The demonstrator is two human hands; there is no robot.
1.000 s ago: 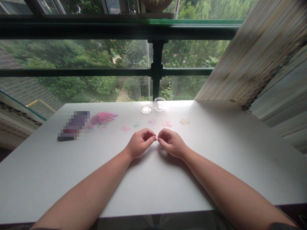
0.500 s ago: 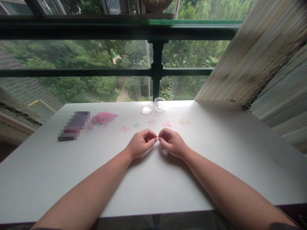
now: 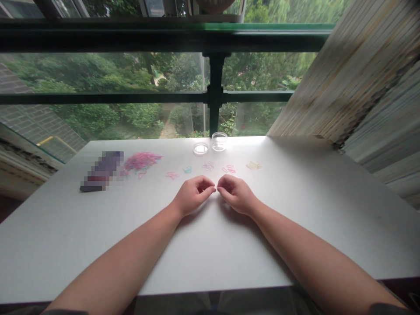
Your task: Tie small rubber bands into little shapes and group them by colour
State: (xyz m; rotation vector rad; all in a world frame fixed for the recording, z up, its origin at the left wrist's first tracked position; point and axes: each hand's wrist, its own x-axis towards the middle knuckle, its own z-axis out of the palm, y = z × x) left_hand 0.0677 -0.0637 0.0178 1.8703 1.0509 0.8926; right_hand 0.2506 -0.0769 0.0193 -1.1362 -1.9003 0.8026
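Note:
My left hand point(image 3: 197, 194) and my right hand point(image 3: 235, 192) meet fingertip to fingertip over the middle of the white table. Each has thumb and fingers pressed together in a pinch. Whatever lies between the fingertips is too small to make out. Just beyond the hands lie small groups of thin coloured loops, paper clips or rubber bands: pink loops point(image 3: 172, 175), teal loops point(image 3: 187, 169), lilac loops point(image 3: 208, 166), deeper pink loops point(image 3: 229, 169) and pale yellow loops point(image 3: 253, 165). A larger mixed heap of loops point(image 3: 142, 161), mostly pink, sits farther left.
At the table's point(image 3: 183, 258) back edge stand a clear round container point(image 3: 219, 142) and a clear round lid point(image 3: 201, 149). A dark, pixelated flat object point(image 3: 103, 171) lies at the left. Behind is a window with green bars point(image 3: 215, 74); a curtain point(image 3: 321, 74) hangs at the right.
Almost nothing differs. The view has shifted very slightly, and both hands keep their pinch at the same spot.

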